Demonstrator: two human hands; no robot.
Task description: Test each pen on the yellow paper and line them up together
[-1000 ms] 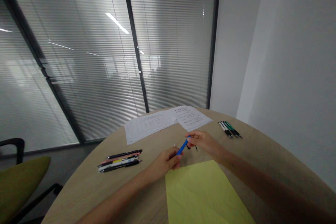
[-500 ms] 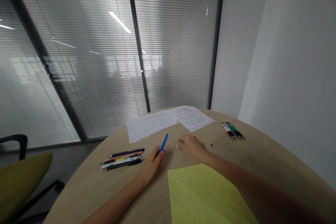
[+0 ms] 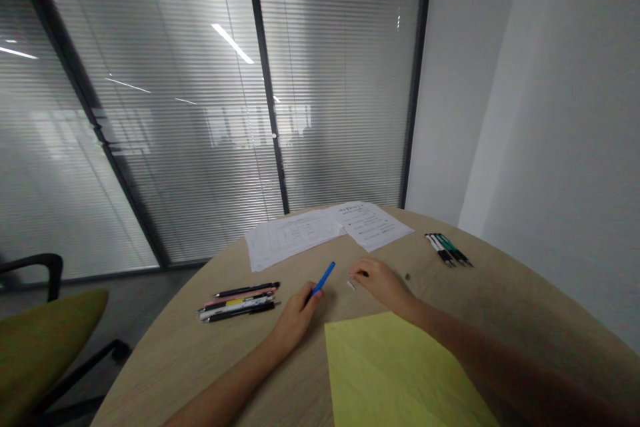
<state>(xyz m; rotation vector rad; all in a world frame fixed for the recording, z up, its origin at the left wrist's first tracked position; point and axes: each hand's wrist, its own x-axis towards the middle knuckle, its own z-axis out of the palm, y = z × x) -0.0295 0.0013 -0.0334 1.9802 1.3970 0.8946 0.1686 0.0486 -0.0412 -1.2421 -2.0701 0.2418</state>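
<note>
My left hand (image 3: 295,315) is closed around the lower end of a blue pen barrel (image 3: 323,278), which points up and away over the round wooden table (image 3: 165,353). My right hand (image 3: 380,279) rests low on the table just right of it, fingers curled on a small dark part that I cannot make out. A tiny white piece (image 3: 351,285) lies on the table between the two hands. A yellow sheet (image 3: 390,373) lies close in front of me, under my right forearm.
A bundle of several pens (image 3: 240,301) lies left of my left hand. Printed white papers (image 3: 320,230) sit at the far edge, and a few green and black pens (image 3: 447,249) at the right. An olive chair (image 3: 45,340) stands at the left; a glass wall with blinds is behind.
A second ago both hands held the blue pen together. They have parted: my left hand kept the barrel and moved left, my right hand went down to the table with a small part.
</note>
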